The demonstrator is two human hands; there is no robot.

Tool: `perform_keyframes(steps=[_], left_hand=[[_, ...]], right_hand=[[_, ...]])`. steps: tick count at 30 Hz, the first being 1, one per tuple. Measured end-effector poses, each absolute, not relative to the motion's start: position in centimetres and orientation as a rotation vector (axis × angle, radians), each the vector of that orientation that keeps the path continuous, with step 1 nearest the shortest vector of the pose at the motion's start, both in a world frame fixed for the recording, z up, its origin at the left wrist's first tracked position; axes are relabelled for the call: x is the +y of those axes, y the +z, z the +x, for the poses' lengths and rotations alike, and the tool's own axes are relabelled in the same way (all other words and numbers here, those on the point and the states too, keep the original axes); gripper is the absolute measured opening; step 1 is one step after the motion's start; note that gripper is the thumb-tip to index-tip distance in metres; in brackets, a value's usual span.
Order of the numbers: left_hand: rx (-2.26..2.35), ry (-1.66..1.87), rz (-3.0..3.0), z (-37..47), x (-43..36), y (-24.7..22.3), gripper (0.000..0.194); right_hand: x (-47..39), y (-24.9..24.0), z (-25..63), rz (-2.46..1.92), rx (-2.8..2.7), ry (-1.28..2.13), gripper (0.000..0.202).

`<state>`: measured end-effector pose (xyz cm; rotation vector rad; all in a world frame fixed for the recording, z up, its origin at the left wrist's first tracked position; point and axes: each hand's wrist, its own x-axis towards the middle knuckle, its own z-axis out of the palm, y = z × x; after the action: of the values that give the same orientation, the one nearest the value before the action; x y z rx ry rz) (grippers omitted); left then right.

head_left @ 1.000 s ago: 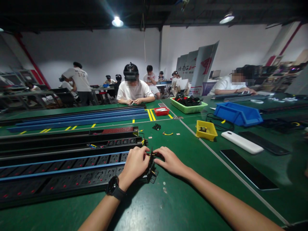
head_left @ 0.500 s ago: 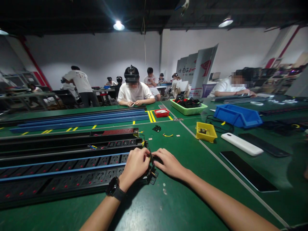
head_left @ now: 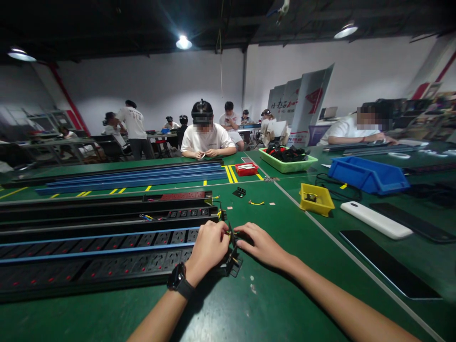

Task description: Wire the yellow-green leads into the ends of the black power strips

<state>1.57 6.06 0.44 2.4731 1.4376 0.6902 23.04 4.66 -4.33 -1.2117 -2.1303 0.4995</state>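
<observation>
My left hand (head_left: 211,247), with a dark watch on its wrist, is closed with its fingertips on a black end plate (head_left: 232,248). From the other side, my right hand (head_left: 265,246) pinches the same plate between thumb and fingers. The plate stands upright at the right end of long black power strips (head_left: 124,264), which have rows of sockets and red dots. What lies directly under my left fingers is hidden. A small black bracket (head_left: 239,192) and a short yellow wire (head_left: 256,203) lie beyond my hands.
Blue rails (head_left: 135,178) lie across the table's far side. A red tray (head_left: 246,169), a green basket (head_left: 288,164), a yellow bin (head_left: 316,200) and a blue bin (head_left: 368,175) stand beyond. At right are a white bar (head_left: 375,220) and a phone-like black slab (head_left: 388,264). Co-workers sit opposite.
The whole view has shifted, so the table and things appear further right. Both my hands stay at the end plate, with almost the same grip.
</observation>
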Motion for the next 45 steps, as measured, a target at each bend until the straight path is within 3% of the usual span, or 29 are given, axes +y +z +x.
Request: perform_keyframes(steps=[6, 22, 45], left_hand=[[1.453, 0.688, 2.476, 1.6, 5.8, 0.5, 0.020], [1.439, 0.691, 2.471, 1.6, 5.6, 0.6, 0.021], [1.447, 0.664, 2.498, 1.6, 5.7, 0.5, 0.020]], right_hand=[[4.8, -4.5, 23.4, -1.276, -2.049, 0.529, 0.031], [6.2, -6.7, 25.9, -1.689, -2.087, 0.121, 0.044], [5.7, -4.8, 25.5, -1.749, -2.179, 0.107, 0.044]])
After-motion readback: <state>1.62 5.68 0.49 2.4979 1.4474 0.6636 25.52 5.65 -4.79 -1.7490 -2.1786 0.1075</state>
